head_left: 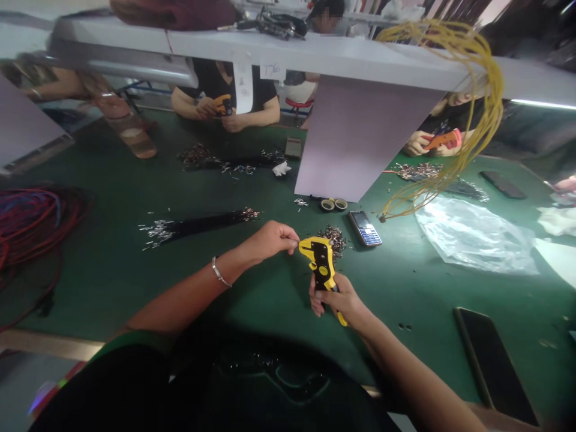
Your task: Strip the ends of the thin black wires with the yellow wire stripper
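Dark shirt front (211, 384) fills the bottom of the view, and both forearms reach out from it over a green tabletop (90, 288). Right hand (339, 300) has a clenched grip around the handle of a yellow-and-black wire stripper (321, 267), held upright, which seems to present the tool's head to the other hand. Left hand (270, 240), a metal bangle (220, 272) at its wrist, has its fingertips (292, 242) pinched together right at the stripper's head; whatever they grasp is too thin to make out. Just beyond lies a heap of wire ends (333, 240), apparently kept there to be within easy reach. Farther left, a bundle of black wires with silver tips (198, 225) lies with its ends aligned, probably to keep them orderly. A keypad phone (364, 228) sits right of the heap, and a dark smartphone (492, 366) lies at near right, seemingly out of the hands' way. Yellow wires (477, 90) drape over a white shelf (270, 51) at far right, while a co-worker's hands (207, 108) beyond it hold a similar yellow tool (222, 105).
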A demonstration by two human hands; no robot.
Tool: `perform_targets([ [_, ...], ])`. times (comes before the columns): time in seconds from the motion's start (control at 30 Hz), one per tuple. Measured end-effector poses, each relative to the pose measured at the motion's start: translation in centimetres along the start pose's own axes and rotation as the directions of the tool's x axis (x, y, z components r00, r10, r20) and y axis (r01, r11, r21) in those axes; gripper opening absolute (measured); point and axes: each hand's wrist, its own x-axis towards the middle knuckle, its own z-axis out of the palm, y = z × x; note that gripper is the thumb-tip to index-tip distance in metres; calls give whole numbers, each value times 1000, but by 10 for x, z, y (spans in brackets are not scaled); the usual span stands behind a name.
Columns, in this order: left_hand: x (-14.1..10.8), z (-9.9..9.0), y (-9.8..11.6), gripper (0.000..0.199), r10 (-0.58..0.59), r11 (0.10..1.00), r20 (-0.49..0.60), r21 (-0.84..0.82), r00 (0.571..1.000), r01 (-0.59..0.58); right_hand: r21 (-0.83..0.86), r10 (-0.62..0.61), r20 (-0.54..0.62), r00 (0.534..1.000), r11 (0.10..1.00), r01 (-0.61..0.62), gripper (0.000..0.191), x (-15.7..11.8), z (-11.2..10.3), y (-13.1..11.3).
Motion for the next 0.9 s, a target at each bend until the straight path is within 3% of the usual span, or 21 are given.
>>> perform_targets([
  [0.17,6,-2,-6,14,3,996,-23,94,1000,-1,-59,-14,-27,1000,998,13,16,3,0,5],
  [0.23,5,-5,-5,14,90,974,-126,219,988,-61,-76,-40,-55,998,996,36,17,5,0,6],
  [0.27,3,-4,-3,14,172,947,-210,303,963,-103,-84,-60,-79,995,995,53,17,5,0,6],
  [0.33,-5,0,4,14,355,874,-362,456,862,-168,-113,-105,-136,985,989,90,19,6,-1,6],
  [0.37,-10,5,7,18,405,856,-378,475,832,-201,-142,-131,-167,977,984,107,19,6,-1,5],
  [0.4,-15,11,10,23,405,867,-362,443,840,-227,-182,-158,-194,968,976,123,19,5,-1,4],
  [0.43,-21,20,13,24,365,895,-288,372,885,-247,-232,-187,-217,958,963,135,18,4,-1,3],
  [0.5,-31,38,15,24,250,962,-57,130,967,-241,-350,-271,-248,930,920,174,19,2,0,1],
  [0.57,-37,56,12,36,200,979,105,-69,974,-193,-465,-382,-239,893,852,241,24,-2,2,2],
  [0.63,-40,72,7,51,147,967,132,-226,980,-114,-543,-472,-191,861,781,308,30,-5,6,5],
  [0.73,-43,87,-3,54,78,925,116,-379,990,-28,-618,-481,-127,867,722,310,25,-8,13,12],
  [0.9,-47,96,-12,36,53,928,53,-371,997,-29,-647,-445,-199,873,729,224,21,-6,23,23],
])
